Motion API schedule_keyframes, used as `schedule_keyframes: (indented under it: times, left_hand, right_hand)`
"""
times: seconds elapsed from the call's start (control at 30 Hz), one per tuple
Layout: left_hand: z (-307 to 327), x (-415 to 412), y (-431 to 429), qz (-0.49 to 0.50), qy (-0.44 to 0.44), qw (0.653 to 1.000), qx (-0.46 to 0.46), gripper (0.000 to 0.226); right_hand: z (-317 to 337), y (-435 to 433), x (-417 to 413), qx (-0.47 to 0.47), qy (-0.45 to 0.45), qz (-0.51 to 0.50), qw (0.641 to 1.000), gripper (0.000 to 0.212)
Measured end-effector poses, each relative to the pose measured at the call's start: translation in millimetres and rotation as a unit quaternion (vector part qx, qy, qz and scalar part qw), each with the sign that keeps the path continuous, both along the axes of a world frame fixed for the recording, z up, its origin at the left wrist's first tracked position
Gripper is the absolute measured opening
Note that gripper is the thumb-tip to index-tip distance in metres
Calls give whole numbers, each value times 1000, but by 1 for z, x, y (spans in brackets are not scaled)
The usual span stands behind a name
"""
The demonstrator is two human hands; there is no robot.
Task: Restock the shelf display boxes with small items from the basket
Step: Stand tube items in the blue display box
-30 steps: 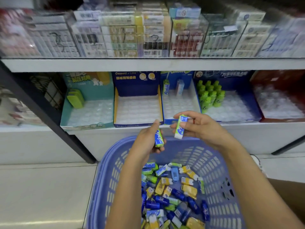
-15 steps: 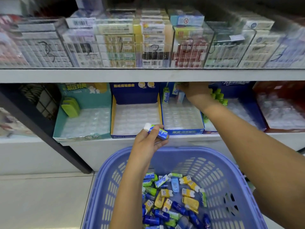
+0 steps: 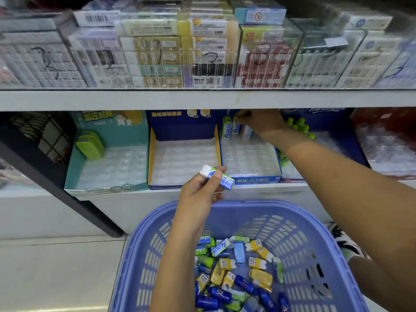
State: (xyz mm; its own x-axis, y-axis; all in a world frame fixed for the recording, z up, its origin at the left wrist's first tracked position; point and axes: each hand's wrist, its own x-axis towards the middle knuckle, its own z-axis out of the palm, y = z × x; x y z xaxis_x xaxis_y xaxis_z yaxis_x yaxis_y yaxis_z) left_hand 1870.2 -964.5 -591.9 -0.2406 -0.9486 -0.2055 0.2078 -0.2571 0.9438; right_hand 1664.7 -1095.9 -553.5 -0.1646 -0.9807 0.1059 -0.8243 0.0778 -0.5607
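A purple-blue plastic basket at the bottom holds several small blue, green and yellow items. Above its rim, my left hand pinches one blue, green and white item lying sideways. My right hand reaches to the back of the blue display box. Its fingertips pinch the top of an upright item, which stands beside a green and blue one.
On the lower shelf stand a teal box with green items, a blue and yellow box, a box with green bottles and a red box. The upper shelf overhangs, stacked with clear cases.
My right hand carried its item from above the basket up into the back of the blue display box. My left hand rose slightly and turned its item sideways.
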Motion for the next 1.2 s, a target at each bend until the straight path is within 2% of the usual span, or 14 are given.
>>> schedule_keyframes:
  times: [0.17,0.27,0.33,0.4,0.47,0.5,0.57,0.63,0.77,0.87,0.97,1.03,1.13,1.2]
  left_hand:
    - [-1,2,0,37,-5,999,12,13]
    - [2,1,2,61,41,997,27,12]
    - [6,-1,3,72,77,994,35,15]
    - [9,-5,4,86,102,991,31,16]
    - [11,-10,5,104,123,987,19,15]
    - [11,-13,6,111,129,985,11,14]
    - [11,-17,8,106,131,986,-11,13]
    - [10,-22,10,88,121,988,-27,15]
    - [10,-28,11,77,83,992,-52,20]
    - [7,-31,13,91,-74,982,-148,29]
    - [5,-37,16,0,-276,916,-290,43]
    - [-1,-43,16,-65,-371,863,-338,53]
    - [-10,-46,18,-106,-455,816,-341,61]
    - [-13,-47,17,-109,-476,803,-342,61]
  right_hand:
    - [3,5,5,15,172,15,985,32]
    - [11,20,12,-7,195,31,980,32]
    - [15,41,16,-64,114,22,991,28]
    - [15,70,24,-79,-82,12,993,22]
    - [12,101,32,-18,-298,38,954,18]
    - [9,114,34,7,-359,51,932,17]
    - [4,132,35,19,-409,62,910,14]
    - [5,138,35,1,-426,56,903,12]
    - [15,137,34,-14,-394,70,916,12]
    - [23,123,20,-104,-338,5,935,15]
    - [26,97,7,-188,-224,-58,955,10]
    - [22,76,7,-188,-112,-55,974,8]
    - [12,52,8,-138,-20,1,990,14]
    - [7,41,6,-98,3,42,994,17]
